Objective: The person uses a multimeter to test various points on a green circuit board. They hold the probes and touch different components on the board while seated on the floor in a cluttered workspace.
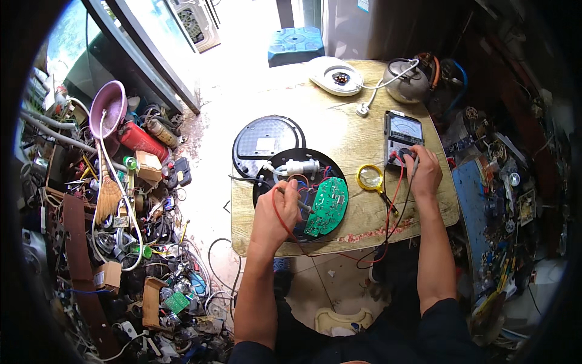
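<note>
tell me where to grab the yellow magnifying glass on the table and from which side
Grip the magnifying glass by its dark handle, which juts from the yellow ring toward the table's near right edge. Come from above on that side: the lens lies flat, and the right hand and the multimeter crowd the far side.

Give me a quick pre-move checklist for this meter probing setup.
1. Left hand holds the probes: ok, gripped over the open base.
2. Probe tips on a contact: cannot tell, the fingers hide them.
3. Right hand on the dial of the meter: ok, fingers rest on it.
4. Dial setting and needle: cannot tell, too small to read.
5. Red lead and black lead free: not ok, they loop off the edge of the table, past the magnifier.
6. Green board seated: not ok, it lies loose, overhanging the base's rim.
</note>
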Demonstrator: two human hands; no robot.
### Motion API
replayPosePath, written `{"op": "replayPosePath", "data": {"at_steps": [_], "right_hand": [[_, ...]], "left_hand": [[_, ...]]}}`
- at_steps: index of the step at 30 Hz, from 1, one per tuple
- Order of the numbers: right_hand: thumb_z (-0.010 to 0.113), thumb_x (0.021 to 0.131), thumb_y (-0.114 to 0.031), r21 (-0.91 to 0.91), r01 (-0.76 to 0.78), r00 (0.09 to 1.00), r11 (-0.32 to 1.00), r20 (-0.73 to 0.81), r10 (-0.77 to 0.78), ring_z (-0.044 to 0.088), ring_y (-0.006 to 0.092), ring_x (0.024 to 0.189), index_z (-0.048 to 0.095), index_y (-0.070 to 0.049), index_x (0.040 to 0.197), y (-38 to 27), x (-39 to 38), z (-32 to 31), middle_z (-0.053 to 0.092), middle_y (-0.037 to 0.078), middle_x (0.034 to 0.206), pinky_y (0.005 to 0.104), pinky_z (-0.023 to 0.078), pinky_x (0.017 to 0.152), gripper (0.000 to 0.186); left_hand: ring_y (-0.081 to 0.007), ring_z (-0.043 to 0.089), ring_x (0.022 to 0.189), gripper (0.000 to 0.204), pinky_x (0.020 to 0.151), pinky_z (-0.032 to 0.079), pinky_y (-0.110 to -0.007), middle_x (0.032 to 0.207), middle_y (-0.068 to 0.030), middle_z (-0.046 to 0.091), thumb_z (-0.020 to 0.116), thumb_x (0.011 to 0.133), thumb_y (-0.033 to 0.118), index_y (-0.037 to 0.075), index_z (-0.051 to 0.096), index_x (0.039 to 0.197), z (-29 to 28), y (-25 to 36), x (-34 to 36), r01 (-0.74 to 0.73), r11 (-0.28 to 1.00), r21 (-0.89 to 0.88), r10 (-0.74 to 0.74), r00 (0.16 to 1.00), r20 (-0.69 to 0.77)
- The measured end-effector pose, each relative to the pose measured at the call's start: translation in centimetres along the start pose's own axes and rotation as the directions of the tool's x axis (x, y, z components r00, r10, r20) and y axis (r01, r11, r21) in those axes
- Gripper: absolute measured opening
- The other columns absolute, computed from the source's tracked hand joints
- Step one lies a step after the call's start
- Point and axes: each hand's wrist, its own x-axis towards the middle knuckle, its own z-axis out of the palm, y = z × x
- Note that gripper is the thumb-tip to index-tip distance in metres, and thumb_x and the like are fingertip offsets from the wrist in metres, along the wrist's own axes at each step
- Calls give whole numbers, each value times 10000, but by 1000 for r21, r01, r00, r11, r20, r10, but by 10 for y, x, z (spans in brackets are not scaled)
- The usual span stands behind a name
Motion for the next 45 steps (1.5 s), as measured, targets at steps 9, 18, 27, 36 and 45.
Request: {"op": "replayPosePath", "data": {"at_steps": [9, 18, 27, 36, 45], "right_hand": [[833, 893, -95, -20, 80, 997, 997, 8, -80, 696, 397, 950, 743, -88, 1144, 7, -3, -13, 745, 134, 966, 484, 552, 805, 267], [818, 964, -107, 101, 97, 990, 990, -108, -85, 750, 256, 885, 799, -76, 1149, -30, -9, -21, 773, 102, 952, 380, 592, 774, 189], [725, 1067, -142, 386, 137, 987, 912, -128, -94, 748, 183, 869, 757, 18, 1263, -60, -36, -34, 788, 129, 975, 334, 591, 770, 255], [753, 1052, -315, 580, 464, 826, 670, -11, -563, 712, 267, 728, 786, 21, 1126, -95, -72, -56, 755, 157, 914, 345, 556, 640, 345], [850, 877, -19, 674, 429, 780, 601, 59, -623, 753, 288, 696, 684, -16, 1098, -121, -87, -47, 750, 120, 845, 377, 596, 614, 276]], "left_hand": [[-233, 689, 498, 399, 496, 518, -378, 620, -169, 657, 584, 1141, 237, -37, 670, 864, 1, -6, 2, -126, 992, -27, 125, 991, -47], [-513, 642, 724, 390, 601, 515, -510, 710, -277, 623, 553, 1129, 242, -32, 642, 866, 2, -9, 3, -163, 985, 59, 166, 984, -57], [-121, 596, 545, 506, 566, 465, -317, 562, -44, 614, 525, 1159, 411, 2, 703, 919, -2, -21, 5, -280, 951, 133, 289, 956, -51], [-141, 631, 561, 529, 588, 494, -336, 567, -49, 629, 524, 1153, 453, 20, 728, 929, -2, -17, 4, -239, 958, 160, 249, 968, -44], [-127, 623, 564, 514, 583, 485, -326, 584, -42, 638, 541, 1151, 443, 20, 726, 925, -1, -15, 4, -239, 958, 157, 249, 967, -50]]}}
